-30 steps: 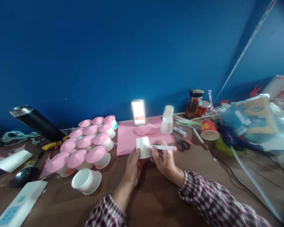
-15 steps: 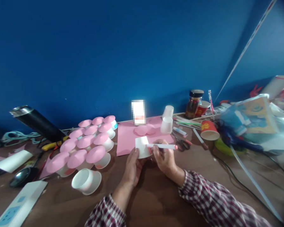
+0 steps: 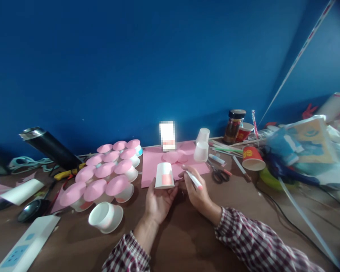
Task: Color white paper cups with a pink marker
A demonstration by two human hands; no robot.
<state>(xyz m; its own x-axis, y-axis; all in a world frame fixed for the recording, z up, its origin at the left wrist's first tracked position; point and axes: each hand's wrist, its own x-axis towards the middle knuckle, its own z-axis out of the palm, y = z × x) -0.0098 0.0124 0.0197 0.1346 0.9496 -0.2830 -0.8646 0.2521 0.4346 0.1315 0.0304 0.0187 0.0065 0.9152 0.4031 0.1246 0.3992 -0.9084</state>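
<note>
- The cup [image 3: 164, 175] stands upside down, its wide rim low and its narrow base up, long axis close to upright with a slight lean. A coloured pink patch on its wall faces the person.
- It sits at the near edge of the pink sheet [image 3: 151, 166], over the brown table [image 3: 187, 241].
- The cup looks like thin white paper, a smooth tapered cone with a rolled rim.
- The marker [image 3: 193, 179] is a slim white stick with a pink end; it slants from upper left down to lower right, the pink end nearer the person.
- The left hand [image 3: 158, 200] is curled around the cup from below, fingers on its left wall and thumb by its right rim, clamped on it.
- The right hand [image 3: 198, 192] pinches the marker between thumb and fingers, closed on it, just right of the cup and not touching it.
- Both sleeves are red-and-white check cloth.
- To the left, a cluster of capped cups [image 3: 107, 175] with round pink tops; one plain cup [image 3: 105, 217] lies on its side near them.
- Behind the sheet stand two clear cups [image 3: 201, 147]; scissors [image 3: 218, 173] lie to the right, then a red cup [image 3: 252, 158] tipped over and a dark jar [image 3: 234, 126].
</note>
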